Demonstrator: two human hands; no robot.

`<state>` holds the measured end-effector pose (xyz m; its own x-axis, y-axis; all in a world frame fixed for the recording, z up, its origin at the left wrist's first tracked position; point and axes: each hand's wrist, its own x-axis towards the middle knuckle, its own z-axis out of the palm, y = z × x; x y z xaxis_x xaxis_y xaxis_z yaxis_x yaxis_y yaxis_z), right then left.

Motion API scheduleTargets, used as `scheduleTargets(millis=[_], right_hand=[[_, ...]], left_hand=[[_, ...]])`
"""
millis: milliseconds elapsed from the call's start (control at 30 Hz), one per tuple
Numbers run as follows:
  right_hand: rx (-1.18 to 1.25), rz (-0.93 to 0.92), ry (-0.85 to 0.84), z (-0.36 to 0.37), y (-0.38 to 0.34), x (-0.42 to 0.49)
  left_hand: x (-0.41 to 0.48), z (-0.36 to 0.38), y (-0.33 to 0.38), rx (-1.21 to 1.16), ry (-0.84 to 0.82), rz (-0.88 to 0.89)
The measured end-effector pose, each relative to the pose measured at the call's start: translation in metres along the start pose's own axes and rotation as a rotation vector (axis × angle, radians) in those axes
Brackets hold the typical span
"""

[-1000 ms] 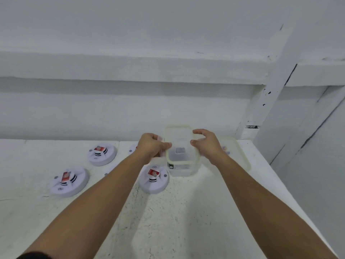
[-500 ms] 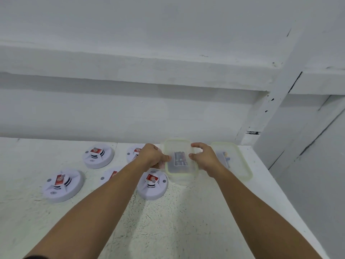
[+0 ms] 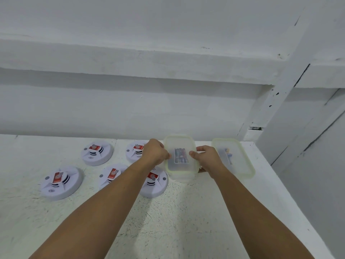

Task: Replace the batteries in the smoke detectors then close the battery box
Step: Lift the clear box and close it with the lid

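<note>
One wide-angle head-worn view looks forward and down onto the white table (image 3: 168, 230) from close above, battery box (image 3: 180, 146) mid-frame, wall (image 3: 130, 109) filling the top half

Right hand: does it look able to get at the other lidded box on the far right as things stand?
Probably yes, once freed. The right hand grips the battery box together with the left hand. The other box lies close beside that hand, with nothing between them, so the way looks open.
</note>
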<state>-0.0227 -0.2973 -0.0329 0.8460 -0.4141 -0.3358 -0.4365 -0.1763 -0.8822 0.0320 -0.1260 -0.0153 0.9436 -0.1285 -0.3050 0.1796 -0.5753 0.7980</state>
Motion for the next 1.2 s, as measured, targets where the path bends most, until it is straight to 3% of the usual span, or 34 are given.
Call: scheduleTargets(millis=[167,300,567,633,733,833,967,1200], right_hand=[[-0.001,-0.012,-0.029,0.0,0.0,0.006],[-0.13,-0.069,0.088,0.005,0.003,0.014],[-0.05,-0.018,0.068,0.005,0.002,0.017],[-0.108,-0.016,0.028,0.004,-0.005,0.016],[-0.177,-0.01,-0.049,-0.003,-0.024,0.02],[-0.219,-0.068,-0.087,-0.009,-0.039,0.033],[-0.19,-0.09,-0.228,-0.003,-0.047,0.045],[-0.286,-0.133,-0.225,0.008,-0.043,0.064]], left_hand=[[0.005,-0.003,0.002,-0.069,-0.043,-0.059],[0.007,-0.003,0.003,-0.098,-0.043,-0.078],[0.004,-0.005,-0.001,-0.124,-0.073,-0.057],[0.0,-0.002,-0.001,-0.034,-0.039,0.026],[-0.01,-0.002,0.002,0.246,0.072,0.331],[-0.018,-0.002,0.001,0.451,-0.051,0.533],[-0.023,-0.002,-0.006,0.592,-0.219,0.557],[-0.026,0.008,-0.026,0.742,-0.072,0.72]])
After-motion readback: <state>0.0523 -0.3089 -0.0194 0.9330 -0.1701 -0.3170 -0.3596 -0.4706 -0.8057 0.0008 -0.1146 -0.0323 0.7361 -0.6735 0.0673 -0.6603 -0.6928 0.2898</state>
